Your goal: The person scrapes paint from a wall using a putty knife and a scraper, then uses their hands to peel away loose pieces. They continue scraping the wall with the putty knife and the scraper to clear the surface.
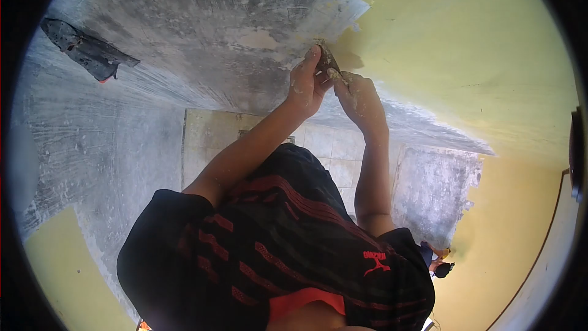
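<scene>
Both hands are raised together near a wall, part bare grey plaster [245, 12] and part yellow paint [441, 43]. Between them is a small dark scraper-like tool [327, 58], spotted with pale residue. My left hand [304, 83] has its fingers wrapped round the tool, with the thumb along its upper side. The thumb and fingers of my right hand [358, 98] close on its lower end. Pale dust or flakes stick to both hands. The tool lies close to the ragged edge of the yellow paint; whether it touches the wall cannot be told.
A dark, crumpled cloth-like item [89, 49] hangs at the upper left. A pale tiled surface [331, 147] shows behind the arms. Another person [436, 260] is at the lower right, beside a wall of grey plaster and yellow paint.
</scene>
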`<state>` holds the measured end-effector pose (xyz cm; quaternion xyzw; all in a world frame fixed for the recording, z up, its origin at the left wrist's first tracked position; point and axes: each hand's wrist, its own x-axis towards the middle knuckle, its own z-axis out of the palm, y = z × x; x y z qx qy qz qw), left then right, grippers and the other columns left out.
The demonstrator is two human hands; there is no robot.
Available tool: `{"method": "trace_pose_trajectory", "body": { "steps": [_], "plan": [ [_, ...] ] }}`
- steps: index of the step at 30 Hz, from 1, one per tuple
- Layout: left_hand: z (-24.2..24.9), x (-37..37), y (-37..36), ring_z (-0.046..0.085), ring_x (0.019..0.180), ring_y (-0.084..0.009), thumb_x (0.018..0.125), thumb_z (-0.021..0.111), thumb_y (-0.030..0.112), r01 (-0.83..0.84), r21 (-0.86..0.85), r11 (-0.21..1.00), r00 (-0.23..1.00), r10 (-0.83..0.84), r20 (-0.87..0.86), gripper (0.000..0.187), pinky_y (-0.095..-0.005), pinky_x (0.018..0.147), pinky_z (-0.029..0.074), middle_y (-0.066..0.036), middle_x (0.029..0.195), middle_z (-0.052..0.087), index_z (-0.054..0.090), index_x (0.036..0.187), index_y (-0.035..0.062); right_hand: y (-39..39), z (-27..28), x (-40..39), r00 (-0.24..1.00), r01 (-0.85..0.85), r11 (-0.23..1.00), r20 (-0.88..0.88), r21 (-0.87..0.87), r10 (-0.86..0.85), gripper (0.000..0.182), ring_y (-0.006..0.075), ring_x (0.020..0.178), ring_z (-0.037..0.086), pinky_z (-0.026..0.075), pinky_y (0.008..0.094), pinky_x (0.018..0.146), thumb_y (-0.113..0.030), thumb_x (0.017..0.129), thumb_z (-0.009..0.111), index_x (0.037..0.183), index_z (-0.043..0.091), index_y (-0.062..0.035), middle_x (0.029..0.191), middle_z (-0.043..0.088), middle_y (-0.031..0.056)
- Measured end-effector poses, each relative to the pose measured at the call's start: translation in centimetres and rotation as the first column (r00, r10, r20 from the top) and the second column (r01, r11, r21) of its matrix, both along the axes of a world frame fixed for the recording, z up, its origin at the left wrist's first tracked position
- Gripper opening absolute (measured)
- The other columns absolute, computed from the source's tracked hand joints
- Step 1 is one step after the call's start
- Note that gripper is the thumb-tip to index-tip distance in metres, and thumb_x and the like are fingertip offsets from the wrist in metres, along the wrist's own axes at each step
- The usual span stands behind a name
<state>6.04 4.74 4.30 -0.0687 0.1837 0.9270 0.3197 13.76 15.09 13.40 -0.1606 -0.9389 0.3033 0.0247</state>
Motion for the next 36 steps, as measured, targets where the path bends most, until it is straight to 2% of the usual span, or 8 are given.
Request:
{"method": "trace_pose_trajectory", "body": {
  "steps": [9, 11, 15, 18, 21, 23, 25, 36],
  "plan": [
    [0.7, 0.1, 0.2, 0.074, 0.083, -0.0161, 0.101, 0.074, 0.043, -0.017, -0.042, 0.999, 1.0, 0.018, 0.014, 0.039, -0.0318, 0.078, 0.062, -0.005, 0.102, 0.074, 0.066, 0.119, 0.01, 0.3, 1.2, -0.2, 0.998, -0.048, 0.999, 0.035, 0.013, 0.048, 0.044, 0.0289, 0.063, 0.057, 0.048, 0.0442, 0.065, -0.033, 0.107, 0.059, 0.091, 0.067, 0.0068, 0.07, 0.063, 0.0205],
    [0.9, -0.3, -0.7, 0.074, 0.083, -0.0167, 0.101, 0.074, 0.043, -0.023, -0.066, 0.998, 1.0, 0.022, -0.012, 0.039, -0.0321, 0.078, 0.062, -0.005, 0.101, 0.074, 0.067, 0.119, 0.0099, 0.3, 0.3, -0.8, 0.998, -0.069, 0.997, 0.011, 0.035, 0.069, 0.044, 0.0541, 0.087, 0.066, 0.054, 0.0564, 0.075, -0.041, 0.106, 0.059, 0.1, 0.074, 0.0006, 0.089, 0.07, 0.0316],
    [0.1, 0.1, -0.2, 0.076, 0.094, -0.0173, 0.104, 0.069, 0.044, 0.074, -0.112, 0.991, 0.997, -0.076, -0.017, 0.038, -0.0346, 0.086, 0.063, -0.005, 0.106, 0.076, 0.068, 0.119, 0.0097, -0.1, 1.4, 0.0, 0.998, -0.062, 0.998, -0.015, 0.003, 0.062, 0.046, 0.0548, 0.087, 0.066, 0.054, 0.0565, 0.075, -0.041, 0.106, 0.059, 0.099, 0.073, 0.0018, 0.088, 0.069, 0.0329],
    [-0.2, 0.1, 0.3, 0.076, 0.091, -0.0187, 0.103, 0.069, 0.045, 0.04, -0.071, 0.997, 0.999, -0.04, 0.01, 0.039, -0.0351, 0.085, 0.063, -0.005, 0.105, 0.077, 0.068, 0.119, 0.0093, 0.4, 1.4, 0.3, 0.991, -0.017, 1.0, 0.131, 0.019, 0.014, 0.048, 0.0551, 0.087, 0.066, 0.054, 0.0565, 0.074, -0.042, 0.107, 0.058, 0.097, 0.073, 0.0026, 0.088, 0.068, 0.0333],
    [-0.5, -0.3, 0.0, 0.076, 0.092, -0.0199, 0.103, 0.07, 0.045, 0.042, -0.039, 0.998, 0.998, -0.044, -0.045, 0.038, -0.0366, 0.086, 0.063, -0.006, 0.105, 0.077, 0.069, 0.118, 0.0097, 0.2, -0.3, 0.4, 0.996, -0.062, 0.997, -0.062, 0.04, 0.064, 0.049, 0.0291, 0.061, 0.054, 0.046, 0.0441, 0.063, -0.036, 0.109, 0.058, 0.085, 0.064, 0.0068, 0.067, 0.059, 0.0215],
    [-1.3, 0.1, 1.1, 0.076, 0.092, -0.02, 0.103, 0.07, 0.044, 0.058, -0.03, 0.998, 0.998, -0.059, -0.038, 0.038, -0.0375, 0.087, 0.063, -0.007, 0.105, 0.077, 0.069, 0.117, 0.0094, 0.1, -0.1, 0.8, 0.995, -0.075, 0.997, -0.069, 0.015, 0.075, 0.047, 0.0295, 0.06, 0.054, 0.046, 0.0441, 0.063, -0.033, 0.109, 0.057, 0.086, 0.064, 0.0071, 0.067, 0.059, 0.0213],
    [-1.5, -0.2, 1.0, 0.076, 0.093, -0.0202, 0.103, 0.07, 0.044, 0.064, -0.03, 0.998, 0.997, -0.065, -0.039, 0.037, -0.0384, 0.088, 0.063, -0.007, 0.106, 0.077, 0.069, 0.117, 0.0091, 0.6, 0.2, 0.7, 1.0, 0.006, 0.998, -0.012, -0.06, -0.006, 0.046, 0.0553, 0.082, 0.064, 0.052, 0.0544, 0.07, -0.038, 0.108, 0.058, 0.099, 0.071, 0.0056, 0.087, 0.068, 0.0341],
    [0.1, -0.4, -0.3, 0.075, 0.086, -0.016, 0.102, 0.073, 0.04, -0.027, -0.103, 0.994, 0.999, 0.024, -0.038, 0.035, -0.0343, 0.081, 0.063, -0.006, 0.101, 0.077, 0.071, 0.115, 0.0074, -0.9, -0.4, 0.3, 0.997, -0.066, 0.997, -0.028, -0.037, 0.065, 0.04, 0.0565, 0.083, 0.062, 0.05, 0.0552, 0.068, -0.029, 0.108, 0.059, 0.095, 0.069, 0.007, 0.084, 0.064, 0.0364]
  ]
}}
